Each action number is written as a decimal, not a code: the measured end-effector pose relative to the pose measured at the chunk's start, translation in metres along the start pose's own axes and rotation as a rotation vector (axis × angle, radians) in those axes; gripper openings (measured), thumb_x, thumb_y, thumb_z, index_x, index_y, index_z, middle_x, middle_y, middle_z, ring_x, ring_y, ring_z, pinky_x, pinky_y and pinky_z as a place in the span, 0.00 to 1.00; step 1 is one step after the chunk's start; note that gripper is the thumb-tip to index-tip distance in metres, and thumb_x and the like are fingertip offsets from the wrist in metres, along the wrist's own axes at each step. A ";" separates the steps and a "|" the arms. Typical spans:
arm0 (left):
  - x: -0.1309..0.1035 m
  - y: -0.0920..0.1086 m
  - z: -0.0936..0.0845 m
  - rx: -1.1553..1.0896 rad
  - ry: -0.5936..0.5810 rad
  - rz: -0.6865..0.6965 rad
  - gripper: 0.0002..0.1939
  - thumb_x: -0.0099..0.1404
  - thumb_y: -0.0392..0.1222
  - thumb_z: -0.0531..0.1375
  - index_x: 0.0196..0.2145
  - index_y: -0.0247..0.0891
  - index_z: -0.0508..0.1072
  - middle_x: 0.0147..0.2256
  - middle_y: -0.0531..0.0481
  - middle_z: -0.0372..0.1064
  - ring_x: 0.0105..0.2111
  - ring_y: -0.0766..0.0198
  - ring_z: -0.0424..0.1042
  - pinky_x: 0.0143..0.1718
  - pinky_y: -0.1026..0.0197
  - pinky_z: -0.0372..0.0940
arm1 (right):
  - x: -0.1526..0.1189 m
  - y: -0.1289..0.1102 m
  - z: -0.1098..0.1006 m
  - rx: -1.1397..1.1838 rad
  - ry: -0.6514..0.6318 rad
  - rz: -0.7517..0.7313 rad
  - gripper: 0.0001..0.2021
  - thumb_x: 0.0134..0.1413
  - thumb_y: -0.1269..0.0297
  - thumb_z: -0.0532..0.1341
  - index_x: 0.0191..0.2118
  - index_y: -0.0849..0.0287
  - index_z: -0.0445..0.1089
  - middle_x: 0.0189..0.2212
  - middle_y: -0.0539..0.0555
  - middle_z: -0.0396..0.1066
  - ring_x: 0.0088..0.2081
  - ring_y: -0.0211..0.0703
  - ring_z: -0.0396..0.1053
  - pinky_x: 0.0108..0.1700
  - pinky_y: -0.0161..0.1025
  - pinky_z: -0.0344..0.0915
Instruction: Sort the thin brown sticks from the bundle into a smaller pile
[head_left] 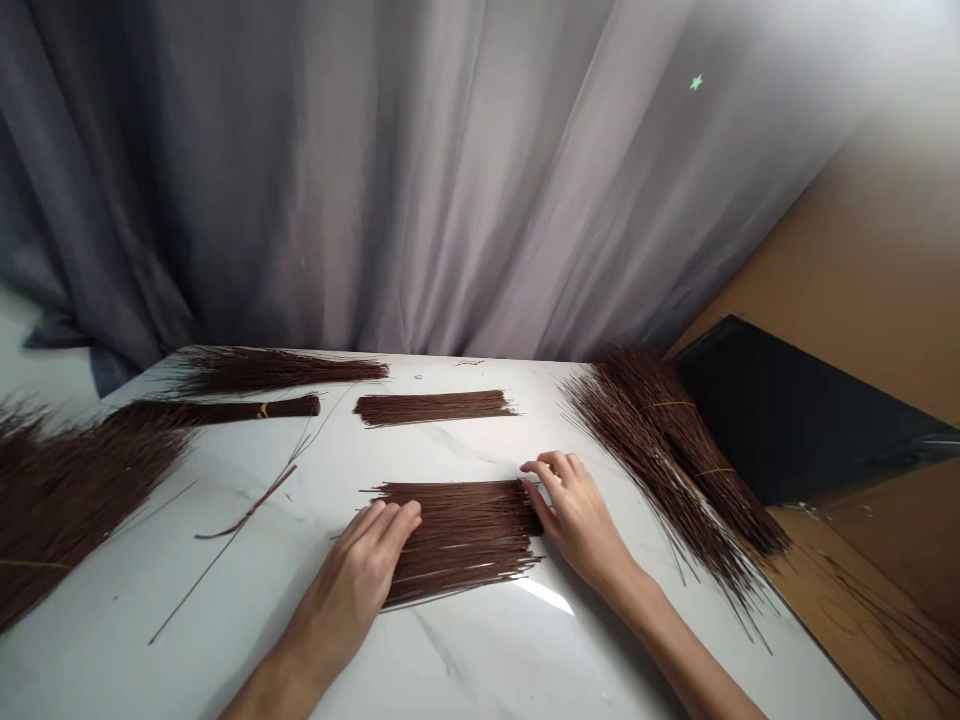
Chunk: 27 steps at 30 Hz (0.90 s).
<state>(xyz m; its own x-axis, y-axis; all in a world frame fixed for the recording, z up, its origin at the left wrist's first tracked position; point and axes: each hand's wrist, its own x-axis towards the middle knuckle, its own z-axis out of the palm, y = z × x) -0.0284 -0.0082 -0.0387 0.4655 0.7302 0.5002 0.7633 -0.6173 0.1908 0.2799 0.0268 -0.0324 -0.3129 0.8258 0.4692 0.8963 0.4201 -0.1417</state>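
Note:
A wide, flat layer of dark brown sticks [465, 535] lies on the white marbled table [480, 660], its sticks running left to right. My left hand [367, 560] rests over the left end of this layer, fingers bent and close together; what lies under the fingertips is hidden. At the right end is my right hand [574, 510], its thumb and fingers apart, with the thumb close to the stick ends. Behind the layer sits a smaller, compact stack of brown sticks [435, 407], touched by neither hand.
Long brown bundles lie at the left [75, 490], back left [277, 370] and right [675, 470]. A yellow-tied bundle [292, 407] and a few loose twigs [251, 512] are left of centre. A grey curtain [420, 180] hangs behind; a black panel [795, 420] stands at right.

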 end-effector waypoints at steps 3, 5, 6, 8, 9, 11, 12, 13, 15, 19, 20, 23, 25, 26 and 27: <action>-0.007 -0.003 0.006 0.042 0.016 0.039 0.28 0.72 0.25 0.41 0.60 0.43 0.67 0.48 0.51 0.78 0.49 0.57 0.76 0.52 0.53 0.71 | 0.037 0.001 0.017 0.068 -0.086 -0.071 0.10 0.70 0.71 0.52 0.49 0.58 0.69 0.44 0.61 0.69 0.44 0.53 0.63 0.44 0.49 0.65; -0.008 -0.001 0.007 0.049 0.007 0.088 0.29 0.69 0.23 0.42 0.59 0.43 0.68 0.50 0.52 0.78 0.48 0.57 0.76 0.53 0.53 0.71 | 0.070 0.007 0.030 0.145 -0.133 -0.113 0.08 0.68 0.72 0.56 0.49 0.58 0.70 0.45 0.60 0.70 0.46 0.53 0.63 0.48 0.49 0.65; -0.007 0.000 0.007 0.048 -0.001 0.113 0.31 0.67 0.21 0.42 0.58 0.43 0.69 0.50 0.52 0.77 0.48 0.58 0.76 0.54 0.53 0.70 | 0.087 0.010 0.037 0.166 -0.146 -0.132 0.08 0.67 0.71 0.58 0.49 0.57 0.70 0.46 0.59 0.70 0.46 0.52 0.64 0.49 0.49 0.65; -0.005 0.004 0.007 0.045 -0.005 0.146 0.33 0.64 0.19 0.42 0.58 0.42 0.69 0.51 0.52 0.77 0.48 0.58 0.76 0.55 0.53 0.69 | 0.117 0.014 0.052 0.180 -0.157 -0.152 0.09 0.65 0.70 0.62 0.49 0.56 0.70 0.46 0.57 0.71 0.47 0.51 0.64 0.50 0.48 0.65; -0.004 0.006 0.008 0.044 0.004 0.150 0.33 0.63 0.18 0.42 0.57 0.42 0.70 0.50 0.52 0.77 0.47 0.58 0.76 0.54 0.53 0.69 | 0.128 0.016 0.059 0.180 -0.162 -0.160 0.09 0.64 0.69 0.63 0.49 0.56 0.71 0.46 0.57 0.72 0.46 0.50 0.65 0.50 0.48 0.65; -0.002 0.009 0.011 0.031 0.025 0.125 0.30 0.67 0.20 0.42 0.55 0.42 0.71 0.47 0.51 0.78 0.46 0.58 0.76 0.52 0.53 0.69 | 0.144 0.017 0.071 0.182 -0.174 -0.180 0.07 0.63 0.69 0.65 0.46 0.56 0.72 0.44 0.56 0.73 0.45 0.49 0.65 0.49 0.47 0.64; -0.002 0.010 0.013 0.015 0.021 0.098 0.26 0.70 0.22 0.43 0.53 0.42 0.72 0.44 0.51 0.79 0.43 0.58 0.76 0.50 0.54 0.70 | 0.148 0.017 0.076 0.183 -0.180 -0.194 0.05 0.62 0.69 0.66 0.44 0.56 0.72 0.42 0.55 0.73 0.44 0.49 0.65 0.48 0.47 0.64; -0.001 0.011 0.014 -0.008 0.002 0.069 0.22 0.73 0.26 0.44 0.52 0.42 0.72 0.42 0.50 0.78 0.41 0.58 0.76 0.48 0.54 0.71 | 0.150 0.017 0.079 0.183 -0.183 -0.208 0.04 0.62 0.69 0.65 0.41 0.56 0.72 0.41 0.55 0.73 0.43 0.49 0.65 0.48 0.46 0.64; 0.000 0.013 0.016 -0.060 -0.034 0.007 0.17 0.77 0.32 0.46 0.50 0.41 0.73 0.40 0.49 0.77 0.38 0.57 0.75 0.46 0.53 0.71 | 0.151 0.015 0.083 0.177 -0.179 -0.235 0.02 0.63 0.71 0.64 0.38 0.57 0.71 0.39 0.55 0.72 0.42 0.49 0.65 0.47 0.45 0.64; 0.005 0.015 0.007 -0.137 -0.080 -0.033 0.19 0.79 0.33 0.43 0.49 0.40 0.73 0.39 0.48 0.75 0.38 0.58 0.74 0.47 0.50 0.71 | 0.150 0.012 0.086 0.138 -0.163 -0.290 0.05 0.66 0.73 0.59 0.37 0.58 0.69 0.38 0.57 0.71 0.41 0.50 0.64 0.45 0.45 0.63; 0.007 0.016 0.004 -0.146 -0.085 -0.015 0.21 0.79 0.33 0.41 0.48 0.40 0.73 0.39 0.48 0.75 0.38 0.58 0.74 0.47 0.51 0.71 | 0.150 0.011 0.086 0.124 -0.159 -0.301 0.06 0.67 0.73 0.58 0.38 0.58 0.69 0.38 0.57 0.71 0.41 0.50 0.64 0.45 0.45 0.62; 0.011 0.019 -0.004 -0.163 -0.065 0.000 0.23 0.80 0.34 0.40 0.43 0.39 0.75 0.37 0.48 0.76 0.36 0.58 0.73 0.47 0.51 0.70 | 0.149 0.010 0.090 0.083 -0.143 -0.313 0.08 0.68 0.74 0.55 0.38 0.59 0.69 0.38 0.59 0.70 0.41 0.51 0.64 0.45 0.45 0.61; 0.013 0.020 -0.006 -0.190 -0.055 -0.001 0.23 0.80 0.36 0.41 0.43 0.40 0.76 0.36 0.48 0.76 0.35 0.59 0.73 0.48 0.52 0.70 | 0.148 0.010 0.091 0.064 -0.127 -0.306 0.10 0.70 0.74 0.53 0.38 0.60 0.69 0.38 0.59 0.71 0.41 0.52 0.63 0.45 0.45 0.60; 0.013 0.020 -0.006 -0.206 -0.051 -0.007 0.22 0.80 0.37 0.42 0.43 0.40 0.76 0.36 0.49 0.76 0.36 0.60 0.74 0.48 0.52 0.70 | 0.148 0.011 0.091 0.056 -0.117 -0.299 0.10 0.70 0.73 0.52 0.38 0.60 0.70 0.38 0.59 0.71 0.41 0.52 0.63 0.45 0.46 0.59; 0.013 0.021 -0.006 -0.221 -0.049 -0.019 0.22 0.80 0.38 0.42 0.44 0.40 0.77 0.37 0.49 0.76 0.37 0.60 0.74 0.49 0.53 0.70 | 0.147 0.011 0.090 0.050 -0.107 -0.291 0.11 0.71 0.73 0.52 0.38 0.60 0.70 0.38 0.59 0.71 0.41 0.52 0.63 0.45 0.46 0.59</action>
<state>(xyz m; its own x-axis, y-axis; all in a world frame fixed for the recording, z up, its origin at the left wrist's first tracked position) -0.0096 -0.0134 -0.0231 0.4772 0.7523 0.4542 0.6579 -0.6485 0.3829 0.2159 0.1863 -0.0434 -0.5874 0.7022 0.4024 0.7488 0.6602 -0.0591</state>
